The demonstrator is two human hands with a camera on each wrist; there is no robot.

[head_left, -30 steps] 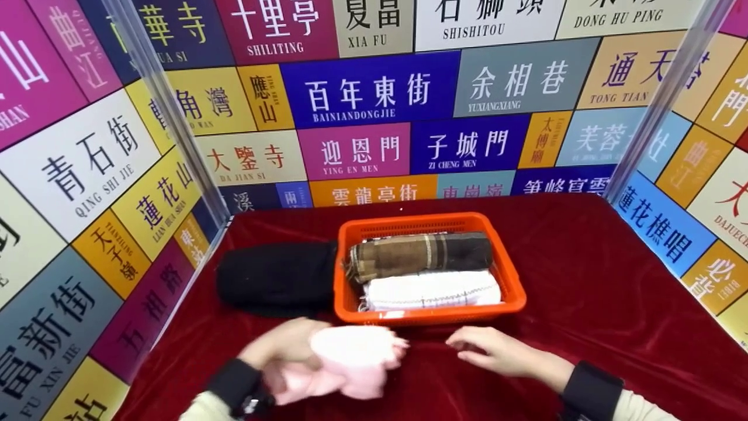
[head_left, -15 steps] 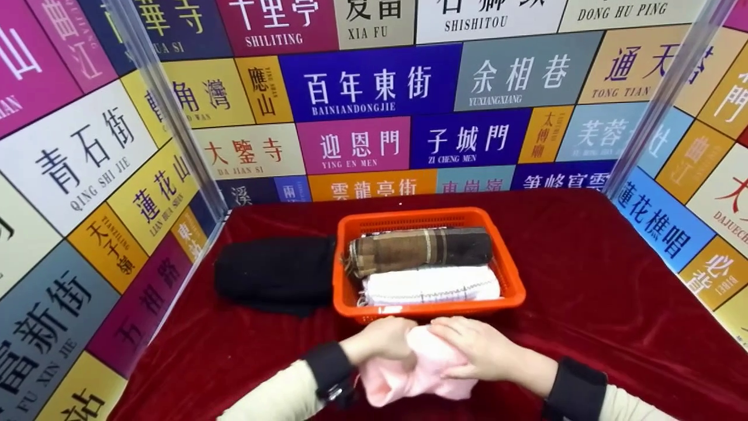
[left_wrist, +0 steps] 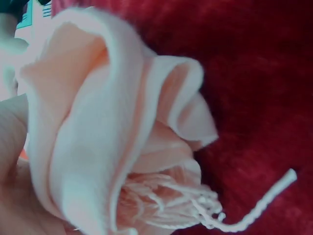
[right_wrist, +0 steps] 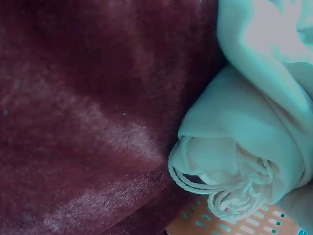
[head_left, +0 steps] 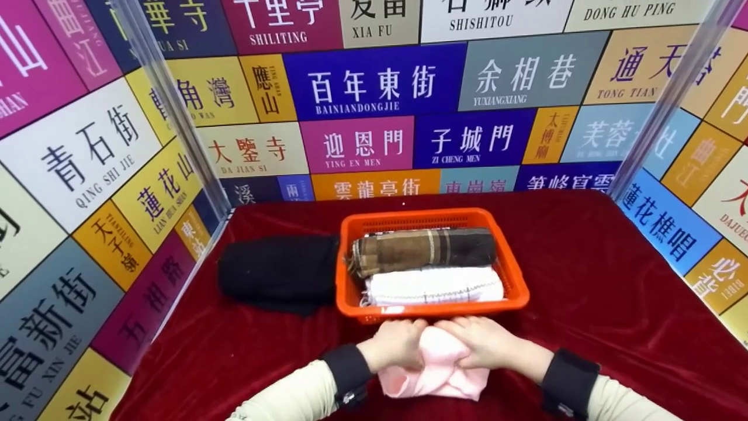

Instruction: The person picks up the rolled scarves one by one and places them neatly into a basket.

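Observation:
A pale pink scarf (head_left: 435, 380) is bunched up in front of the basket in the head view. My left hand (head_left: 397, 345) grips its left side, and my right hand (head_left: 491, 344) grips the right, thumbs toward me. Folded layers of the scarf (left_wrist: 93, 147) fill much of the left wrist view, with a twisted fringe (left_wrist: 164, 200) hanging out and one strand stretching right. The right wrist view shows a rolled end of the scarf (right_wrist: 234, 112) with looped tassels (right_wrist: 237, 198). Most fingertips are hidden by the cloth.
Just beyond my hands stands an orange plastic basket (head_left: 517, 292), holding a rolled brown plaid cloth (head_left: 409, 252) and a white rolled cloth (head_left: 435, 286). A folded black cloth (head_left: 274, 272) lies against its left side. Sign-covered walls (head_left: 374, 85) enclose the dark red table cover (head_left: 584, 269).
My left hand has brought the pink scarf rightward to the basket's front, and my right hand has taken hold of it. Over the last half second both hands have shifted slightly right.

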